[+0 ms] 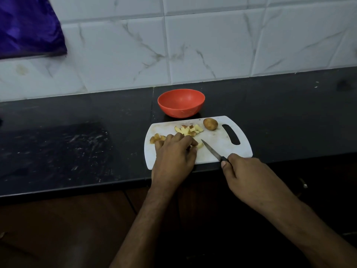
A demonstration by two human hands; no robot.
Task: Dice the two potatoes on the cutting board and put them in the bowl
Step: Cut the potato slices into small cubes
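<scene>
A white cutting board (218, 144) lies on the black counter. One whole brown potato (210, 124) rests near the board's far edge, beside the handle slot. A heap of diced potato pieces (188, 130) sits at the board's middle, and a few skin-on chunks (157, 138) lie at its left. My left hand (174, 153) presses down on a potato piece (200, 145), mostly hidden under the fingers. My right hand (249, 176) grips a small black-handled knife (211, 150), its tip close to that piece. An orange-red bowl (181, 102) stands behind the board; I see nothing in it.
The black counter (77, 144) runs left and right, with a marbled tile wall (193, 45) behind. A purple cloth (29, 26) hangs at the top left. The counter's front edge lies just below the board.
</scene>
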